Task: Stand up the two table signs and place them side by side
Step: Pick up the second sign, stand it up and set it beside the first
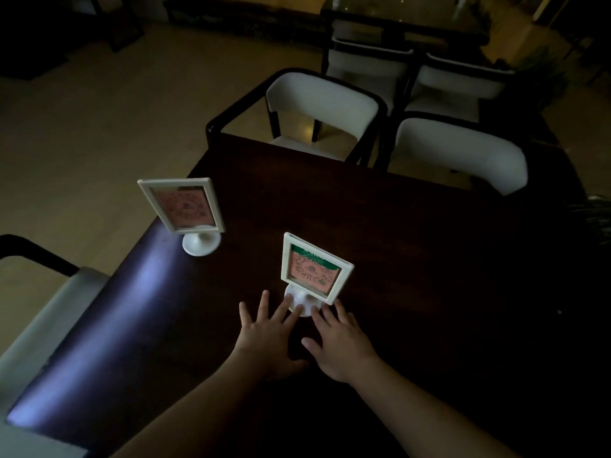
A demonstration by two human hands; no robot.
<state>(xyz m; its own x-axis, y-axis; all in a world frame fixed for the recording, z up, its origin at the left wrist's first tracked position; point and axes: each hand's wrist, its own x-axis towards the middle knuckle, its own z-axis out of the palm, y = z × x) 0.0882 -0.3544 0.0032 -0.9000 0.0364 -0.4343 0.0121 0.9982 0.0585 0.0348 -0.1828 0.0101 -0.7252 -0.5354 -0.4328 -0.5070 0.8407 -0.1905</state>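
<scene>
Two white-framed table signs with pink cards stand upright on the dark wooden table (pixel 396 246). The far sign (pixel 181 206) is near the table's left edge on its round foot. The near sign (pixel 312 271), with a green band at its top, stands in the middle, well apart from the far one. My left hand (pixel 267 338) lies flat with fingers spread, two fingertips resting on the near sign's round base. My right hand (pixel 340 342) is flat beside it, fingertips at the base's right side. Neither hand grips the sign.
A white-cushioned chair (pixel 322 104) and a second one (pixel 459 153) stand at the table's far side, with more chairs behind them. Another chair (pixel 43 312) is at the left. The room is dim, and a light glare falls on the table's left edge.
</scene>
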